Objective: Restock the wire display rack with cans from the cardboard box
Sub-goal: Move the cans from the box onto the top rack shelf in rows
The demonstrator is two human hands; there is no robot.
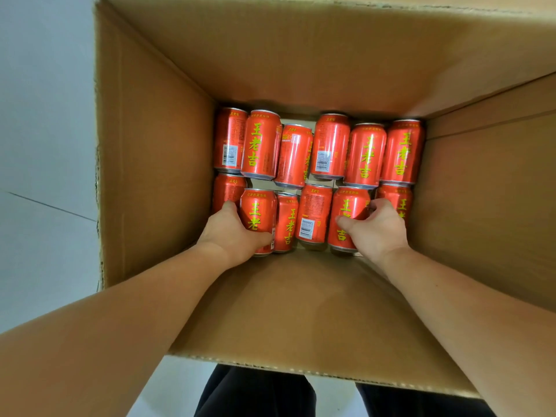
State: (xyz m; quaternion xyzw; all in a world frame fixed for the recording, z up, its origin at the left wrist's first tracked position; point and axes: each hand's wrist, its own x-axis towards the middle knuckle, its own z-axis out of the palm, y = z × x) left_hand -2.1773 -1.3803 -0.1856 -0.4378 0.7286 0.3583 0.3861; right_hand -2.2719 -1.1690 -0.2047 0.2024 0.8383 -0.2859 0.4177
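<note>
Head view. I look straight down into an open cardboard box point(156, 164) standing on a pale floor point(45, 121); both bare forearms reach in over its near wall. Twelve red cans with yellow lettering lie on their sides on the box bottom, in a far row point(329, 145) of six and a near row of six. They are packed side by side and touching, with their ends toward the far wall. The left grip point(231, 233) is clamped on the second can from the left in the near row, can A point(258, 212). Its thumb lies across the can's near end and its fingers go down the gap at the can's left side, where I cannot see their tips. The right grip point(379, 227) is clamped on the fifth can of the same row, can B point(346, 206). Its thumb lies across the lettered face and its fingers curl over the right side, against the sixth can. Both held cans are in the box, in line with their neighbours; whether they rest on the bottom or are just off it I cannot tell. Two middle cans point(313, 215) lie between them. Dark trousers point(255, 392) show below the near wall.
</note>
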